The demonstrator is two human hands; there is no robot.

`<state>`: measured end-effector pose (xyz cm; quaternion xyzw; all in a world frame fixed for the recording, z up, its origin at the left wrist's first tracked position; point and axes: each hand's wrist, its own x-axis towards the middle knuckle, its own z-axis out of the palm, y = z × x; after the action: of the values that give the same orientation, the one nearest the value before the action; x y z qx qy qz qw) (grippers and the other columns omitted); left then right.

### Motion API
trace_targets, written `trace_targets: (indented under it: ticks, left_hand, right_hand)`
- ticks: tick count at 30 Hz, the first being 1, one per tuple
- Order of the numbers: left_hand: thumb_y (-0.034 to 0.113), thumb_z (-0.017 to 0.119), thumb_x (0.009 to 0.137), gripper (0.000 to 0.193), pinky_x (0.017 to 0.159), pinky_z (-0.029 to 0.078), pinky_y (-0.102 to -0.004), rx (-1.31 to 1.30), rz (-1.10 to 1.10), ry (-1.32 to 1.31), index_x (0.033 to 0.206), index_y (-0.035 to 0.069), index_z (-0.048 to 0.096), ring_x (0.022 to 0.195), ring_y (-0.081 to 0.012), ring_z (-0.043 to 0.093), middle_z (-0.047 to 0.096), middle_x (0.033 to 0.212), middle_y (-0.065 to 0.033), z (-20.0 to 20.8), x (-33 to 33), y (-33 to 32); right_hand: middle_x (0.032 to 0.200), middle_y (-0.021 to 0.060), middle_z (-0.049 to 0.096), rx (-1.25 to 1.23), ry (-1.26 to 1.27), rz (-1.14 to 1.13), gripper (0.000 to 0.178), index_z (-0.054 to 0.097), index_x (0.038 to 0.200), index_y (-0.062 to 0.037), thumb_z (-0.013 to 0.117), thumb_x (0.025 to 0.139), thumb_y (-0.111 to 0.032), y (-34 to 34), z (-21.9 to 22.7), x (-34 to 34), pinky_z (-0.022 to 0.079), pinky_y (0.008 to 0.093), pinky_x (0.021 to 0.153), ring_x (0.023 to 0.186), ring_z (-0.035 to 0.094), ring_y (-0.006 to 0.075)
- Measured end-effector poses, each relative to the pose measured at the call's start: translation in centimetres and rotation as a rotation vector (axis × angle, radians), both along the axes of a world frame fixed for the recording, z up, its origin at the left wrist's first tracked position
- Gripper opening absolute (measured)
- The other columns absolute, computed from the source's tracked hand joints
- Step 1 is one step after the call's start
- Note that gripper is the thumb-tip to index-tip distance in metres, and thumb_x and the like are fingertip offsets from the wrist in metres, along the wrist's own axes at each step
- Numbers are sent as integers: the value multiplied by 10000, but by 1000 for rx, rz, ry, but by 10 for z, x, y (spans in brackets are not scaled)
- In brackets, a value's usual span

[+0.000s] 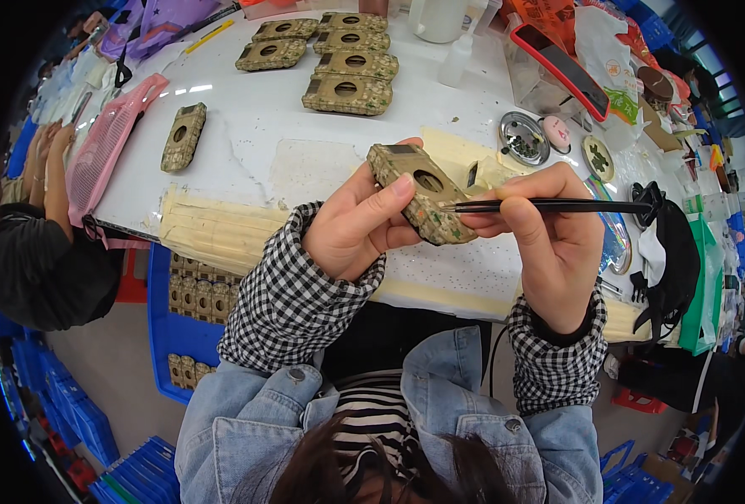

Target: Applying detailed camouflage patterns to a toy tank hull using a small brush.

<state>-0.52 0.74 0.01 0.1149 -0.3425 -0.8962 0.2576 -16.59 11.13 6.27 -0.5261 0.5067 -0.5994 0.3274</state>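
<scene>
My left hand (354,220) is closed around a camouflage-painted model tank hull (399,178), thumb on its top near the round hole. The hull is tilted above the table edge. In my right hand (555,239) is a pair of black tweezers (570,204), pinched between thumb and fingers. Their tips point left and meet the hull's near right end; whether a small part sits in them cannot be made out. Another hull (183,137) lies apart on the left, and several more (349,94) stand grouped at the back.
Right of my hands are a round metal dish (524,139), a small dish with dark green bits (598,158) and a red-cased phone (560,71). A white bottle (455,63) stands behind. Left are a pink mesh pouch (108,151), a blue crate (161,340) holding hulls, and another person's arm (56,168).
</scene>
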Motion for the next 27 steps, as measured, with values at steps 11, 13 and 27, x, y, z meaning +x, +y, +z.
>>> trace_targets:
  ticks: [11, 13, 27]
  left_hand:
    - [222, 433, 972, 523, 860, 534, -304, 42, -11, 35, 1400, 35, 199, 1059, -194, 583, 490, 1234, -135, -3, 1, -2]
    - [230, 427, 974, 524, 858, 534, -299, 44, -28, 49, 1398, 27, 196, 1055, -191, 585, 494, 1226, -137, -4, 1, -3]
    - [240, 310, 998, 455, 938, 501, -356, 90, -25, 66, 1402, 55, 209, 1137, -265, 536, 464, 1283, -156, -9, 1, -6]
  right_hand:
    - [841, 129, 605, -226, -74, -160, 137, 505, 987, 45, 512, 930, -79, 13, -2, -12, 546, 277, 690, 704, 643, 171]
    - [847, 113, 601, -234, 16, -213, 149, 503, 997, 48, 495, 940, -90, 20, 2, -21, 538, 275, 686, 725, 625, 158]
    - [735, 81, 611, -105, 1049, -567, 191, 656, 902, -36, 725, 725, -62, 9, -24, -53, 440, 322, 666, 724, 558, 235]
